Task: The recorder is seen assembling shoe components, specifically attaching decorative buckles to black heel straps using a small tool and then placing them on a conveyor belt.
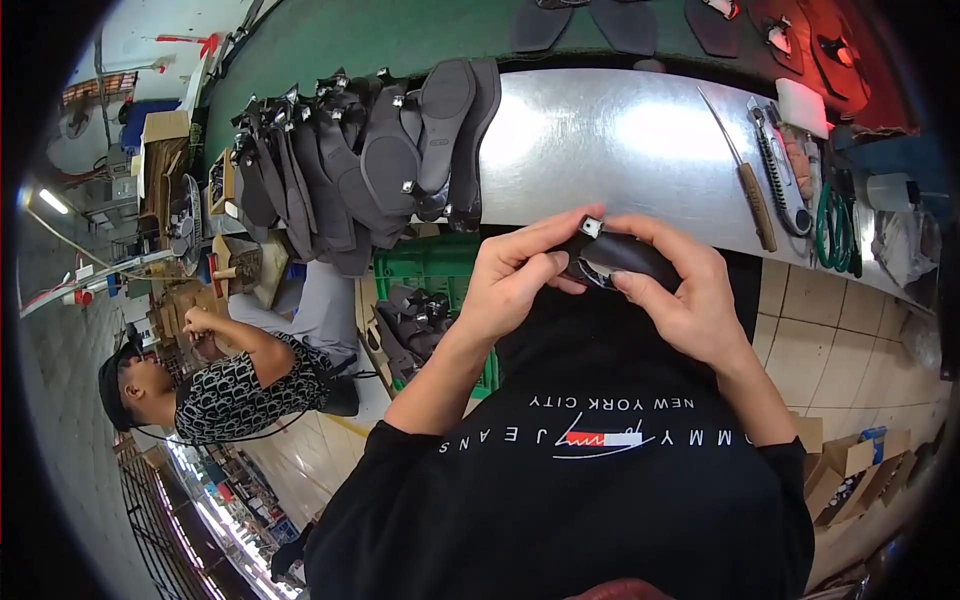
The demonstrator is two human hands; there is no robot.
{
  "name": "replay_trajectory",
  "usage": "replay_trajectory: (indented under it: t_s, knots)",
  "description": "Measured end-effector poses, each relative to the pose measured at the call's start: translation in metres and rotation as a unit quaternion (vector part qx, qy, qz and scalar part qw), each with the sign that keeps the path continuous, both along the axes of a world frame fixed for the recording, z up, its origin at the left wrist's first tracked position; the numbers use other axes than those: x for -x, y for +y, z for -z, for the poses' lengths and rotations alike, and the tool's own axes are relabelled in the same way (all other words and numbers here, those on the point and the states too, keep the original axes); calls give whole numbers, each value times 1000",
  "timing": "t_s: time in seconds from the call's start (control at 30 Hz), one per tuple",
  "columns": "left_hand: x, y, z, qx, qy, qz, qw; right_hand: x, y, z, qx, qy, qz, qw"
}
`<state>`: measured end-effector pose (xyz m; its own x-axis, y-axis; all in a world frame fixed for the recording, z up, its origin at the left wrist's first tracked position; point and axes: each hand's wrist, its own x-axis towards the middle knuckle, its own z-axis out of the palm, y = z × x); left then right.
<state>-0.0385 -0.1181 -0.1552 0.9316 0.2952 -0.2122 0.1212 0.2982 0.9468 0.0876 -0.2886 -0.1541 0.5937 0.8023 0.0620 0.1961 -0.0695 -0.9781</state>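
Just past the near edge of the metal worktable, both my hands hold a dark sandal (pixel 635 257) with a shiny silver ornament on its strap. My left hand (pixel 508 280) pinches the strap end, its thumb and fingers around the ornament. Curled over the sole at the other end is my right hand (pixel 690 290), its thumb pressing near the strap opening. The palms and hands hide part of the sandal. Left of my hands, a row of dark sandals (pixel 390 175) lies stacked on the table, soles showing and silver ornaments on several.
The metal worktable (pixel 620 140) carries an awl (pixel 750 195), a utility knife (pixel 775 165) and green-handled scissors (pixel 830 235) at right. Beyond runs a green belt (pixel 400 35) with sandals. A green crate (pixel 430 262) of sandals stands below. A co-worker (pixel 250 370) sits left; cartons (pixel 850 475) stand right.
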Motion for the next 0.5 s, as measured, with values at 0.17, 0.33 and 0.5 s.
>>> replay_trajectory:
  t_s: [0.17,0.33,0.5]
  knots:
    - [-1,-3,-4,-1,33,-4,999,-3,0,1,18,-26,-32,999]
    - [1,-8,-5,-2,41,-19,999,-1,3,-2,36,-56,-17,998]
    - [0,-13,-6,1,49,-38,998,-7,8,1,-12,-163,-38,986]
